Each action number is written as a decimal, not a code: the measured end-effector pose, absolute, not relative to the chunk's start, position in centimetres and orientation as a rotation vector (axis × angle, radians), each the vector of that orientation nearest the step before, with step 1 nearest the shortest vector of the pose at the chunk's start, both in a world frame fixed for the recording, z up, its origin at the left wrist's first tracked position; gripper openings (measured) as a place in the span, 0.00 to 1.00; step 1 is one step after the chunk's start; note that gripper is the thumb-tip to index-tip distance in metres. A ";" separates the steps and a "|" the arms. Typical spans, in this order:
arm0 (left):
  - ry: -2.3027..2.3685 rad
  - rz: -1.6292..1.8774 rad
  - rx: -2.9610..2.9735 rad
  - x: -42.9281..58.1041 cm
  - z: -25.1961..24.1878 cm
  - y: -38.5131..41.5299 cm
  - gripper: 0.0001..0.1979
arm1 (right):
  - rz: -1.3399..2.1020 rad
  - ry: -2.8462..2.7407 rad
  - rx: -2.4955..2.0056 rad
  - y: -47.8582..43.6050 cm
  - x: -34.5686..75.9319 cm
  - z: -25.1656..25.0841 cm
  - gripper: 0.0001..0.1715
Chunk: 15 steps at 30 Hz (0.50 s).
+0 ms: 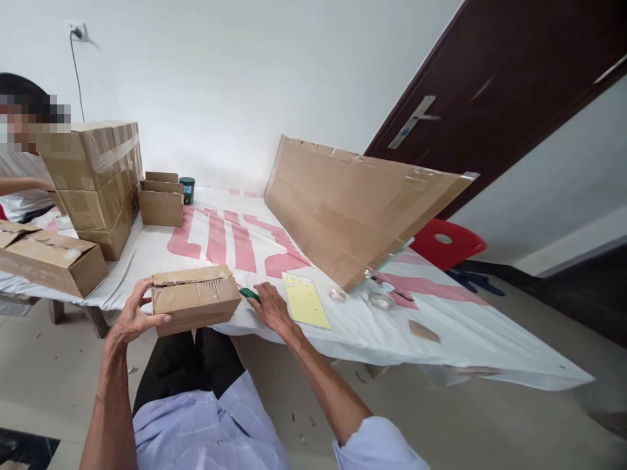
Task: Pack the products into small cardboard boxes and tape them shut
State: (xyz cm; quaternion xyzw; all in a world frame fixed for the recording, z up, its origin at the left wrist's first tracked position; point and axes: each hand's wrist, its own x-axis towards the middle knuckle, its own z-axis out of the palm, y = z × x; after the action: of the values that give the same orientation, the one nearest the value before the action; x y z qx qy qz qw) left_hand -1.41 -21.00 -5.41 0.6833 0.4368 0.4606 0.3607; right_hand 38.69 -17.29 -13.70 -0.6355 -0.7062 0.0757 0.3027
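A small closed cardboard box [196, 301] lies at the front edge of the table, with a ragged seam running along its top. My left hand [133, 314] grips the box's left end, thumb on the near face and fingers round the far side. Just off the right end of the box, my right hand [272, 307] is closed around a green-handled utility knife [250, 294]. The knife's tip points at the box; whether it touches the cardboard I cannot tell. Beside my right hand lies a yellow sheet [307, 301] with small pale pieces along its top edge.
A big cardboard sheet [353, 202] leans at the back right. Rolls of clear tape [381, 300] lie near its foot. Stacked boxes [105, 189], a long box [53, 258], an open carton [161, 203] and a green tub [187, 189] stand left. A person [24, 170] sits behind the stack.
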 end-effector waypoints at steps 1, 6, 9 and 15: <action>1.123 1.181 1.778 -1.4 -5.4 -21.2 0.36 | 0.182 -1.897 -1.760 -17.4 39.3 -14.3 0.11; 1.131 1.138 1.843 -1.2 -4.8 -21.9 0.35 | 0.152 -1.861 -1.783 -17.7 40.0 -15.5 0.06; 1.141 1.114 1.866 -1.2 -4.7 -22.1 0.36 | 0.114 -1.785 -1.737 -17.4 40.1 -13.8 0.15; 1.143 1.101 1.836 -1.1 -4.6 -22.4 0.49 | 0.348 -1.792 -1.290 -18.4 38.8 -4.3 0.21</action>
State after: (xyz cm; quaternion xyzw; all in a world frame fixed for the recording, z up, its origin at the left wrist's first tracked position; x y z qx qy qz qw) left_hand -1.07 -22.37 -4.63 0.7087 0.4412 0.4252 0.3498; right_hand 38.83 -18.35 -4.34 -0.5188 -0.7208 0.1398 0.4379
